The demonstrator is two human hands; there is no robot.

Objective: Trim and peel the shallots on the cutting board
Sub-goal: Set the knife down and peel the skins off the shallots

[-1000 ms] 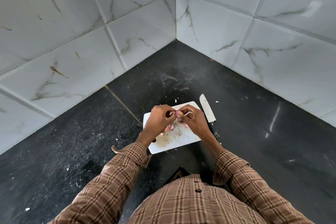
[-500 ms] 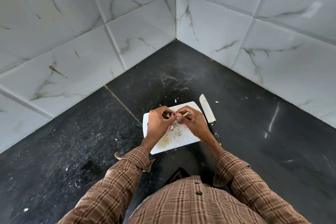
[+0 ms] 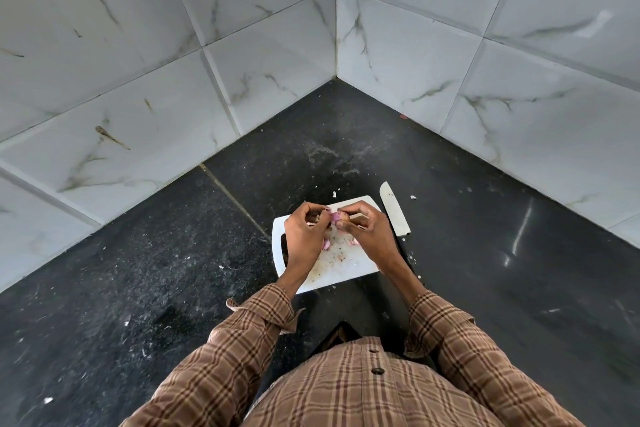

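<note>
Both hands work above the far half of the white cutting board (image 3: pixel 332 270), which lies on the dark worktop (image 3: pixel 173 270). The right hand (image 3: pixel 363 229) pinches a pink shallot (image 3: pixel 335 217) in its grip, thumb underneath; the left hand (image 3: pixel 304 232) picks at the shallot's 9 o'clock side, its fingertips curled on what looks like a scrap of brown skin, though that is small and hard to make out. Peeled pieces (image 3: pixel 326 244) lie on the board at about 6 o'clock from the shallot. The knife (image 3: pixel 394 215) rests at the board's 3 o'clock edge, touched by no one.

Judged risks: the small, slick shallot could pop from the pinch and roll off onto the gritty worktop; skin may tear in shreds, leaving patches; and a careless reach to 3 o'clock could meet the blade.
</note>
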